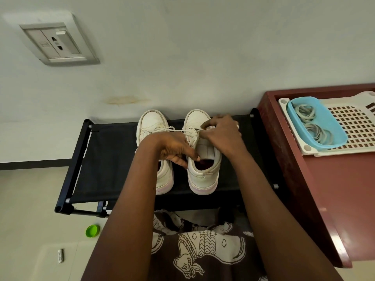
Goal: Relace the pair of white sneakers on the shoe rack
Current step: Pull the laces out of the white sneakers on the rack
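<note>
Two white sneakers stand side by side, toes toward the wall, on the black fabric shoe rack [105, 159]. The left sneaker [151, 124] is partly hidden behind my left arm. My left hand [176, 149] grips the tongue and collar edge of the right sneaker [204, 173]. Over that shoe's eyelets, my right hand [222, 134] pinches a white lace [172, 129] that runs sideways across to the left sneaker.
A dark red table [328, 189] stands right of the rack, carrying a white perforated tray [355, 126] and a blue tub [316, 126] of rubber bands. A green cap [92, 231] lies on the floor at the left. A wall socket [54, 44] is up left.
</note>
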A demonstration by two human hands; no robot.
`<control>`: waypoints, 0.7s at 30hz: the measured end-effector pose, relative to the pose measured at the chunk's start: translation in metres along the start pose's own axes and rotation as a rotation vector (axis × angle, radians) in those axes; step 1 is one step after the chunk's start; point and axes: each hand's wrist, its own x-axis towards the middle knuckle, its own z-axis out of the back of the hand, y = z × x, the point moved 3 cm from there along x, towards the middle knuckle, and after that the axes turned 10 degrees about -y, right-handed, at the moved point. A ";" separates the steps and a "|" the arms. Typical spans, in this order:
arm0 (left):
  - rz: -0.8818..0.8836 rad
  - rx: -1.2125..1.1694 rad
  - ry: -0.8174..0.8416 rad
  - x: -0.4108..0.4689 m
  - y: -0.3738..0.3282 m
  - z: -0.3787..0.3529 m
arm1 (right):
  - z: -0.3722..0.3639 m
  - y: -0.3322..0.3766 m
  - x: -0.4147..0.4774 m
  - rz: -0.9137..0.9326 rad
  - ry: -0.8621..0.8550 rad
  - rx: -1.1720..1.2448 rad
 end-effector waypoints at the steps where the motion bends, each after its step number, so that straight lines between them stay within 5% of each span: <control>1: -0.003 0.002 -0.003 0.000 0.000 0.000 | -0.004 0.002 -0.001 0.000 0.020 -0.010; 8: 0.004 0.003 0.000 0.001 0.000 -0.001 | -0.006 0.002 -0.002 0.115 0.010 -0.217; 14: 0.004 0.007 -0.006 0.003 0.001 0.001 | 0.002 0.001 -0.002 0.006 -0.110 0.089; 21: 0.002 0.011 0.001 0.003 0.001 0.000 | 0.010 -0.010 -0.003 -0.170 -0.190 0.181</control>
